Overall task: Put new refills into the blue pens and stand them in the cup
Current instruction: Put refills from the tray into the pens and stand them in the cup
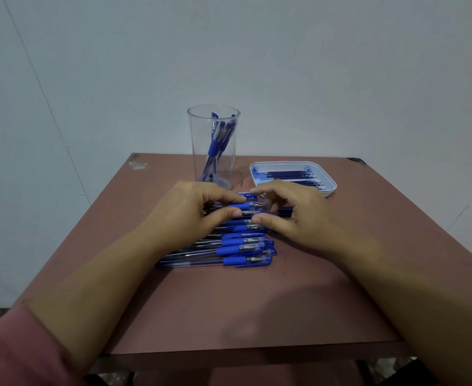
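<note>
Head view. Brown table [229, 302], pale wall [340, 65] behind.

Clear cup [198, 151] stands upright at 12 o'clock from the hands, with a few blue pens [215, 143] leaning inside.

White tray [330, 181] at 2 o'clock, just beside the right hand, holds dark refills [290, 176] lying side by side.

Pile of blue pens [243, 247] lies on the table under the hands and out to 6 o'clock, grips toward 3 o'clock.

Left hand [190, 210] is over the pile, thumb and forefinger clamped on the blue grip of one pen [239, 206], tip pointing to 3 o'clock.

Right hand [293, 213] faces it, fingers curled, thumb and forefinger apart around that tip; cannot tell if they touch it.

Pink sleeve [11, 352] is on the left arm at 7 o'clock.
</note>
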The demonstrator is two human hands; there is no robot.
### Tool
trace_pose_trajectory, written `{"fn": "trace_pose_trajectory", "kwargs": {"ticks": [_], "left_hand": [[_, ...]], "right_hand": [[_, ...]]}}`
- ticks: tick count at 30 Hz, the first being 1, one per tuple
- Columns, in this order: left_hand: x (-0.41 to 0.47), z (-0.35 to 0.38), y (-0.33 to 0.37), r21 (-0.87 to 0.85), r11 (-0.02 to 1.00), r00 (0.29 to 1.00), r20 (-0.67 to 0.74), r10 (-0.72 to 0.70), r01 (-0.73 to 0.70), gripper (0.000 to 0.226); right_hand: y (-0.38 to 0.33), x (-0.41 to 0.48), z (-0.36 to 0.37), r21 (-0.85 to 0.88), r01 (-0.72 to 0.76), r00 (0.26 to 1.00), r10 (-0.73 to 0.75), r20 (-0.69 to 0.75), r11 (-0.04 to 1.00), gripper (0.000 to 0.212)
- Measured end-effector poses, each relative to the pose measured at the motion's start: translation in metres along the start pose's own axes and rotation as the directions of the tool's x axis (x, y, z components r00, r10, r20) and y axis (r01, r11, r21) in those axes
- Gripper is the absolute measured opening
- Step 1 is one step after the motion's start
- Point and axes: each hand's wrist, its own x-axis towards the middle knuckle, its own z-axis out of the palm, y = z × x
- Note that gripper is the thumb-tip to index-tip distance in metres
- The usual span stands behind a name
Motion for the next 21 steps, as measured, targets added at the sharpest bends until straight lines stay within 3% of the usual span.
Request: {"fn": "trace_pose_trajectory", "kwargs": {"ticks": [4,9,14,18,21], "left_hand": [[0.0002,-0.0003,-0.0002,0.021,1.0,1.0,-0.004,0.014,-0.014,0.023],[0.0002,-0.0004,0.0001,0.026,0.999,1.0,-0.012,0.026,-0.025,0.024],[-0.0001,0.0,0.0003,0.016,1.0,1.0,-0.009,0.013,-0.013,0.024],[-0.0003,0.0003,-0.0002,0.005,1.0,1.0,-0.013,0.014,-0.013,0.024],[-0.0002,0.0006,-0.0003,0.003,1.0,1.0,-0.015,0.02,-0.02,0.024]], "right_hand": [[0.0009,0.0015,0.0024,-0.067,0.035,0.999,-0.036,-0.014,0.997,0.011],[-0.0003,-0.0001,-0.0003,-0.02,-0.005,1.0,0.005,-0.02,1.0,0.031],[-0.0003,0.0006,0.0006,-0.071,0.031,0.999,-0.034,-0.032,0.997,0.009],[0.0004,-0.0007,-0.0019,-0.04,0.01,1.0,-0.011,-0.016,0.999,0.027],[-0.0006,-0.0014,-0.002,-0.043,0.02,0.999,-0.021,-0.03,0.999,0.019]]}}
